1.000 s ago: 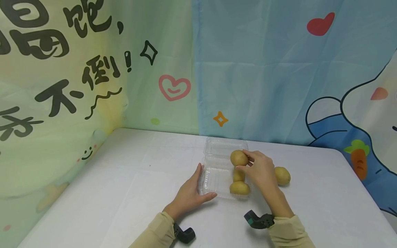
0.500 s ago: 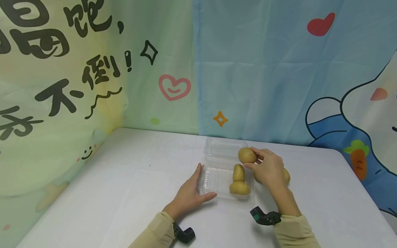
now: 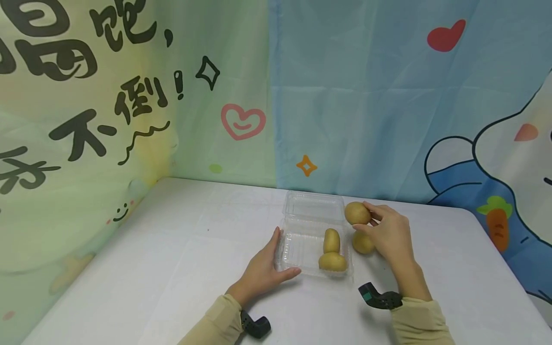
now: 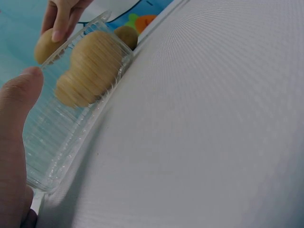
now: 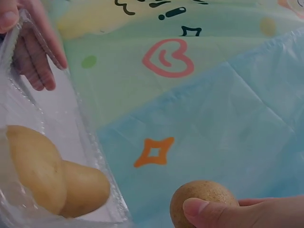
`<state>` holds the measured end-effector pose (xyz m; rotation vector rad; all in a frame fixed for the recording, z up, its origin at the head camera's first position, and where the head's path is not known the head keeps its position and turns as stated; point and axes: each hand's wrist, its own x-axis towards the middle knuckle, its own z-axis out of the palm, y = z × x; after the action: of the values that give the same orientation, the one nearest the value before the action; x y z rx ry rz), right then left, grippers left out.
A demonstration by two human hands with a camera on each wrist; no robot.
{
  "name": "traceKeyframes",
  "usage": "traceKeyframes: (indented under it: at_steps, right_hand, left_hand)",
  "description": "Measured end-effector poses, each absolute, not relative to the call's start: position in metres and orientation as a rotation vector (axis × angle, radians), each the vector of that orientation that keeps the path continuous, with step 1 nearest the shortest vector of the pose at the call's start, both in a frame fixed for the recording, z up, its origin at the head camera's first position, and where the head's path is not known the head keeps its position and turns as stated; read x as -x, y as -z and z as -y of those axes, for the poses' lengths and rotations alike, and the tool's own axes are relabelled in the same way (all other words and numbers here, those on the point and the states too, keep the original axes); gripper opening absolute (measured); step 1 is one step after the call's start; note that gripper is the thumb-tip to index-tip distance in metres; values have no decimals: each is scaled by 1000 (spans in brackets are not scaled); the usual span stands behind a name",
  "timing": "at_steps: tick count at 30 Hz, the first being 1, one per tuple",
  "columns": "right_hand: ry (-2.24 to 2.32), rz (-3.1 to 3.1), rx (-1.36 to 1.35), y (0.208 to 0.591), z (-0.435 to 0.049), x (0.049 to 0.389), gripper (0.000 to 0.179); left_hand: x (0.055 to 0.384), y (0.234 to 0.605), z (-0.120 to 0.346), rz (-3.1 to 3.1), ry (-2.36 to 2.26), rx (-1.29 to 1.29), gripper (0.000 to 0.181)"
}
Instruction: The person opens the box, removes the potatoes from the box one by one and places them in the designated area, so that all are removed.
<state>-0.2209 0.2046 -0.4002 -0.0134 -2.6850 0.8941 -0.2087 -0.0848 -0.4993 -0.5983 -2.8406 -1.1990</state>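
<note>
Thumb and fingertips of my right hand [image 3: 391, 235] pinch a potato [image 3: 357, 213] just beyond the right side of a clear plastic clamshell box [image 3: 297, 249]. The box lies with its lid [image 3: 314, 205] folded back. Two potatoes sit in its right part: an upright-looking one [image 3: 331, 240] and one lying crosswise [image 3: 332, 262]. My left hand [image 3: 264, 268] rests against the box's left side with straight fingers, its thumb [image 4: 27, 88] along the near edge. Another potato [image 3: 363, 243] is on the table under my right hand, partly hidden by it.
The white table [image 3: 181, 258] ends at a printed cloth backdrop [image 3: 366, 120] behind the box. A second printed cloth [image 3: 86, 215] hangs along the left side. Each wrist carries a dark camera mount, such as the right one [image 3: 379, 297].
My right hand has carried its potato rightward, from over the box to past its right side. The loose potato now shows left of that hand. My left hand and the box stay put.
</note>
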Motion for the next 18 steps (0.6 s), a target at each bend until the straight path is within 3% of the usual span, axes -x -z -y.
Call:
traceKeyframes:
  at_steps: [18]
  right_hand:
    - [-837, 2680, 96, 392, -246, 218, 64]
  left_hand:
    - [210, 502, 85, 2829, 1180, 606, 113]
